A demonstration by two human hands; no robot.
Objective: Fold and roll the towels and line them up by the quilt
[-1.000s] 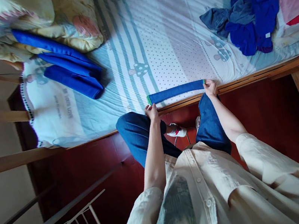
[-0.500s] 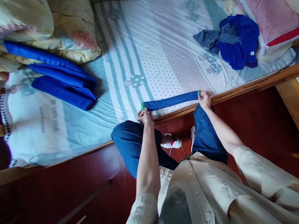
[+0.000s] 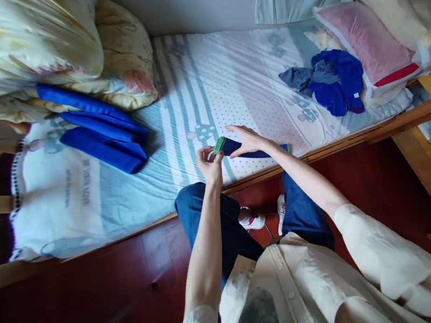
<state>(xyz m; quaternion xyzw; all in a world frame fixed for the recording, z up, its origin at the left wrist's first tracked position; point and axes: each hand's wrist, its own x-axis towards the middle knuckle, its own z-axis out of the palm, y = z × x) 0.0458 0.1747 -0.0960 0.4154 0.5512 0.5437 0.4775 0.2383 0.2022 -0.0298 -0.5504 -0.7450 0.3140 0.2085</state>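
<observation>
A narrow folded strip of dark blue cloth [image 3: 231, 146] with green trimmed ends lies along the bed's front edge, its left end lifted off the sheet. My left hand [image 3: 211, 167] pinches that green end between thumb and fingers. Over the strip, just right of the lifted end, my right hand [image 3: 252, 140] has its fingers and thumb spread apart, one on each side of the cloth. It hides the middle of the strip. The far green tip shows beyond my right wrist.
Folded bright blue cloth [image 3: 101, 141] lies on the bed [image 3: 173, 102] at left, beside a pale yellow quilt [image 3: 129, 55]. A crumpled blue and grey clothing pile [image 3: 335, 79] rests at right by a pink pillow [image 3: 368, 39]. A wooden bed rail [image 3: 416, 110] runs along the right front.
My right hand has left the strip's right end and moved left, opening over the cloth near my left hand. The left end is now raised. The view has tilted slightly.
</observation>
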